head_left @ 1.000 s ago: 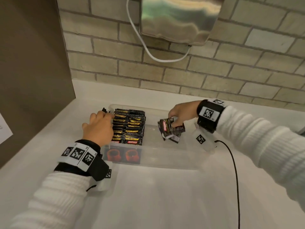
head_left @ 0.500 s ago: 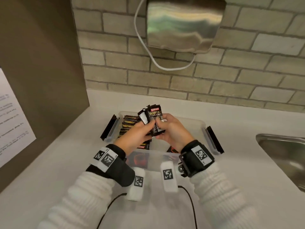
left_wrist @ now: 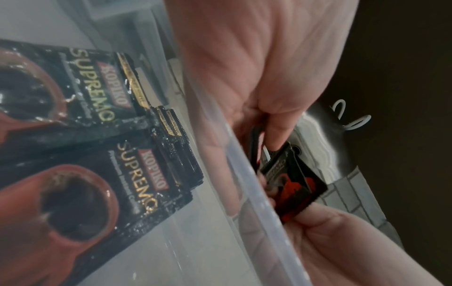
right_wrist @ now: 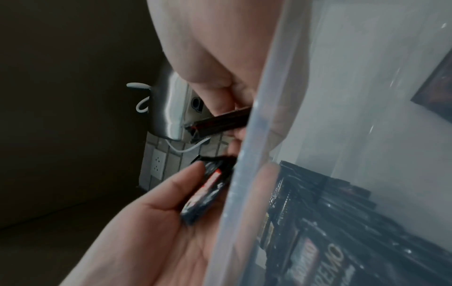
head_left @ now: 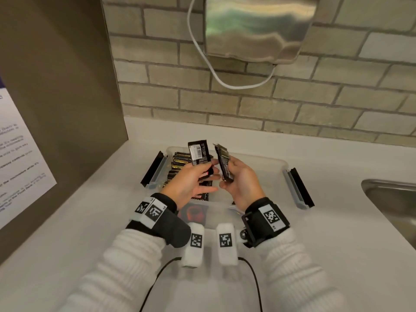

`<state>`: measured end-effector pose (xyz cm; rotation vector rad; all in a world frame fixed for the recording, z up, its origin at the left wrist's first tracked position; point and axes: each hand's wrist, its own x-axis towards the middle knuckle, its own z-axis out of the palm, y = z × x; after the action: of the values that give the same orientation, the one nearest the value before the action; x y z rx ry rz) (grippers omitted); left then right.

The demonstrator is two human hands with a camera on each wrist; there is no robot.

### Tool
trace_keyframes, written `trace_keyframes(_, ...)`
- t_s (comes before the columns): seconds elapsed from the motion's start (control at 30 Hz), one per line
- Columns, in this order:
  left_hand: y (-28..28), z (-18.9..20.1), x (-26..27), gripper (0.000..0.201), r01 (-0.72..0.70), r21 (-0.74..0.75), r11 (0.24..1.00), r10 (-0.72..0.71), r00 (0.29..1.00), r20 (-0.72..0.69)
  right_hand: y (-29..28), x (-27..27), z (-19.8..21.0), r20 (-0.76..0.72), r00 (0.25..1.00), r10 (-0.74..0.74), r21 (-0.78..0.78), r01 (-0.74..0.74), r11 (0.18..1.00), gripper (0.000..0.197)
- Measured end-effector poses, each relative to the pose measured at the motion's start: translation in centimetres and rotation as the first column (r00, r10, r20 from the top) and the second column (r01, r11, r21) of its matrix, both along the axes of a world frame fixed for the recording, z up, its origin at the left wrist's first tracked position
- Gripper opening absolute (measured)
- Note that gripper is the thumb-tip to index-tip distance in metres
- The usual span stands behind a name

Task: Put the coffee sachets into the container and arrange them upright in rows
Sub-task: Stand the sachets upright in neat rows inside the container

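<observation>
While fingers [head_left: 203, 171] pinch them, black sachets [head_left: 199, 152], upright.

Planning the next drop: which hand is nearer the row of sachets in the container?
Left. The left hand hovers right over the row of sachets; the right hand is off to their right, over the container's middle.

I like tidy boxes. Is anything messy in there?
A little. The rows stand neatly at the container's left, but one sachet lies flat on its floor at the right. Both hands hold sachets.
</observation>
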<state>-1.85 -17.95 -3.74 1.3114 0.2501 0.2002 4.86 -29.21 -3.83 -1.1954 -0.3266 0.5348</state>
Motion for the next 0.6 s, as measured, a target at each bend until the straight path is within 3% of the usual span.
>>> trace_keyframes(0.17, -0.1, -0.4, 0.0, 0.022, -0.007, 0.134, 0.991, 0.004, 1.0, 0.027, 0.9, -0.4, -0.2, 0.09, 0.995, 0.049, -0.163, -0.033, 0.986, 0.024)
trace_keyframes(0.3, -0.1, -1.0, 0.6, 0.045, -0.133, 0.153, 0.979, 0.131, 0.991, 0.021, 1.1, -0.3, -0.3, 0.216, 0.97, 0.11, -0.305, -0.04, 0.952, 0.026)
trace_keyframes(0.47, -0.2, -1.3, 0.9, 0.032, -0.291, 0.081, 0.953, 0.285, 0.955, 0.08, 0.8, -0.1, -0.1, 0.126, 0.984, 0.127, -0.198, -0.101, 0.975, 0.043)
trace_keyframes(0.6, -0.1, -1.4, 1.1, 0.03, -0.348, 0.13, 0.928, 0.337, 0.936, 0.099, 0.7, 0.0, -0.2, 0.121, 0.992, 0.044, -0.165, -0.024, 0.986, 0.027)
